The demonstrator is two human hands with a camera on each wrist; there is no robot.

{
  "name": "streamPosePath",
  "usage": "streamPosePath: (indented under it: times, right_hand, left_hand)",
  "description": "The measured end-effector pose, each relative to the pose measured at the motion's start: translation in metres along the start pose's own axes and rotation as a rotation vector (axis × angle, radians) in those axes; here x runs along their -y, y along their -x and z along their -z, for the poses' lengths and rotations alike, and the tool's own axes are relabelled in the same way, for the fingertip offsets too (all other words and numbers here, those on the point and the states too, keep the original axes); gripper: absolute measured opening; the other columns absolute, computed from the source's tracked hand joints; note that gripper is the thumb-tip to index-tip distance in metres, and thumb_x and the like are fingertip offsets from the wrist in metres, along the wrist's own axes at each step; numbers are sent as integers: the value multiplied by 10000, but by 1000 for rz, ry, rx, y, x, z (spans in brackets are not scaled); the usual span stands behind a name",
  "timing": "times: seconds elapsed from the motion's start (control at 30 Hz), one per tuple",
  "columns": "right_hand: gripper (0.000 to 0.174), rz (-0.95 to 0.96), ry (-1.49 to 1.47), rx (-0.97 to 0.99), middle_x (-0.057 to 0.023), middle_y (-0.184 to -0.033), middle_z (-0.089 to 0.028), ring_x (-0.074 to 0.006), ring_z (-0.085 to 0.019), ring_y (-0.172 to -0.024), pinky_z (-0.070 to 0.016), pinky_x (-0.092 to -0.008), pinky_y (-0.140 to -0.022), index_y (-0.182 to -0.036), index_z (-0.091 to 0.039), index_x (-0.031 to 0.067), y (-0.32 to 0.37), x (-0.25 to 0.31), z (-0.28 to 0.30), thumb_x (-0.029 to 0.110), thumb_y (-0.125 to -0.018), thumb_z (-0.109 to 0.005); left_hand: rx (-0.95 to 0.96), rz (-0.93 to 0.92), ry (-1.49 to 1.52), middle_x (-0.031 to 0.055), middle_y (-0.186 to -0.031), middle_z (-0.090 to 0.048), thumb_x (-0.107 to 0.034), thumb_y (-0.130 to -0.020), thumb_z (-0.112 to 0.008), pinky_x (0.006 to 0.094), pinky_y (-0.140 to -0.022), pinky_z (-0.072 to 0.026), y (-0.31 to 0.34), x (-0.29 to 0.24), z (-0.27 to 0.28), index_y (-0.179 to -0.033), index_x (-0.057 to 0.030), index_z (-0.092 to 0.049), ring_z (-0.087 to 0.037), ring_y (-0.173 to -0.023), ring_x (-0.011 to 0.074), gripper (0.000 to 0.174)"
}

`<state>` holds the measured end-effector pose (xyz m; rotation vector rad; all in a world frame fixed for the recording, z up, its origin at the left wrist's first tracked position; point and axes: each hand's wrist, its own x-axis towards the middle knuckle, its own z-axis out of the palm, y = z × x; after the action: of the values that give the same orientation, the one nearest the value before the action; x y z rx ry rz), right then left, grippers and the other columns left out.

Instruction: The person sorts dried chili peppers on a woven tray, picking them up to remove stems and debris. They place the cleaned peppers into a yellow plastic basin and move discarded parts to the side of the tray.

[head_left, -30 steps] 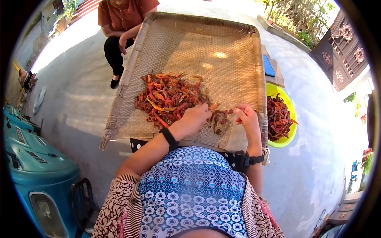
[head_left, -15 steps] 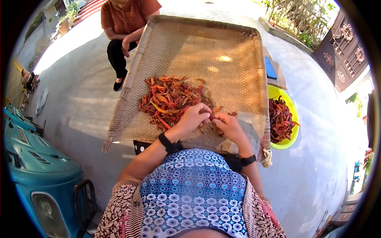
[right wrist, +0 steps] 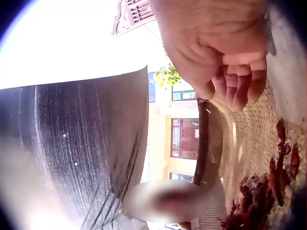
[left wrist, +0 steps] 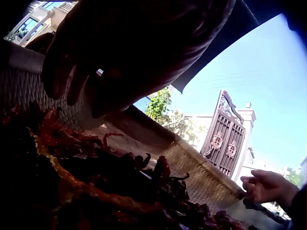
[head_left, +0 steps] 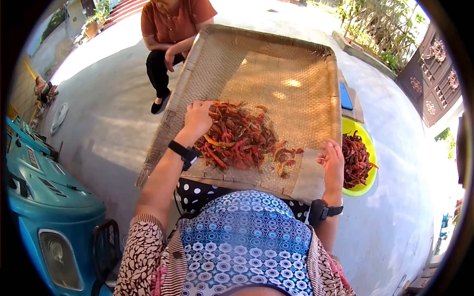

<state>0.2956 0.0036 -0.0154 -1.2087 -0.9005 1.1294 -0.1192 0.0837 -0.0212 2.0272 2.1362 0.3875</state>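
Observation:
A pile of dried red peppers (head_left: 239,135) lies on a woven tray (head_left: 276,54). My left hand (head_left: 197,119) is at the pile's upper left edge, palm down; in the left wrist view this hand (left wrist: 124,52) is dark, its relaxed fingers pointing down over the peppers (left wrist: 72,177). Above the tray's right side is my right hand (head_left: 333,160), beside a flat tan piece (head_left: 310,172). The right wrist view shows that hand (right wrist: 216,48) with loosely bent fingers and nothing visible in them. A few loose peppers (head_left: 287,157) lie between pile and right hand.
Right of the tray stands a yellow-green basin (head_left: 371,148) of peppers, with a blue phone-like object (head_left: 345,96) above it. A person (head_left: 173,24) sits beyond the tray's left edge. A teal vehicle (head_left: 54,197) is at the left.
My hands met over the tray's lower middle half a second ago; they have since parted, the left going up and left across the pile, the right moving to the right edge. The view has shifted.

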Motion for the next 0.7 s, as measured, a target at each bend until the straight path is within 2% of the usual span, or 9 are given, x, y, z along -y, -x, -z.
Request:
streamPosePath:
  times: [0.13, 0.17, 0.27, 0.37, 0.47, 0.5, 0.6, 0.63, 0.7]
  right_hand:
    - [299, 4, 359, 164, -65, -1037, -619, -92, -590, -738, -475, -232, -630, -1197, -569, 11, -3, -30, -20, 197, -963, -561]
    - [307, -48, 323, 186, -59, -1007, -631, -86, -591, -714, -470, -229, -622, -1191, -573, 6, -3, -35, -24, 193, -948, -582]
    - [285, -56, 336, 322, -39, -943, -640, -79, -587, -699, -467, -227, -623, -1167, -588, 9, 1, -35, -32, 189, -945, -585]
    - [228, -58, 392, 374, -22, -915, -639, -61, -573, -695, -453, -207, -632, -1129, -598, 35, 6, -37, -39, 185, -960, -562]
    - [222, -57, 395, 394, -18, -873, -631, -63, -568, -696, -454, -211, -624, -1115, -605, 24, 5, -45, -38, 174, -956, -568]
    - [220, -63, 382, 390, -19, -856, -627, -66, -571, -696, -456, -215, -620, -1107, -609, 19, 6, -46, -38, 169, -950, -575]
    - [222, -74, 332, 371, -17, -831, -621, -67, -570, -694, -452, -216, -611, -1098, -615, 13, 11, -48, -37, 168, -942, -585]
    - [225, -74, 313, 365, -16, -827, -620, -66, -568, -693, -450, -215, -609, -1097, -617, 13, 12, -47, -38, 171, -940, -586]
    - [229, -70, 344, 363, -13, -824, -615, -66, -565, -691, -446, -215, -607, -1098, -618, 12, 13, -40, -44, 174, -939, -587]
  left_hand:
    - [140, 115, -16, 198, -1418, -358, -349, -995, -512, 553, -1040, -348, -27, 12, 0, -1451, -154, -408, -327, -1268, 438, 506]
    - [162, 130, -16, 199, -1432, -340, -411, -1003, -499, 556, -1047, -341, -33, 12, -2, -1459, -160, -398, -312, -1282, 441, 531]
    - [180, 189, 62, 190, -1456, -332, -481, -970, -515, 571, -1082, -293, -40, -18, -1, -1395, -161, -491, -255, -1344, 435, 532]
    - [252, 152, 184, 178, -1344, -479, -466, -952, -564, 602, -1089, -248, -48, -38, 3, -1219, -112, -614, -371, -1295, 381, 447]
    - [360, -137, 254, 135, -1119, -631, -400, -916, -643, 530, -988, -409, -72, -35, -10, -954, -72, -674, -577, -1077, 282, 331]
    - [322, -38, 550, 87, -881, -675, -311, -877, -702, 393, -744, -522, -63, -45, -12, -813, -59, -662, -640, -787, 192, 263]
    - [388, -168, 509, 91, -904, -639, -297, -908, -667, 366, -625, -479, -50, -68, -3, -802, -46, -634, -587, -769, 173, 274]
    - [349, -281, 498, 85, -850, -624, -290, -913, -658, 350, -632, -465, -47, -74, -5, -826, -32, -642, -577, -744, 180, 273]
    - [354, -349, 484, 86, -839, -621, -289, -917, -651, 360, -651, -464, -39, -88, -10, -835, -22, -649, -574, -738, 182, 279]
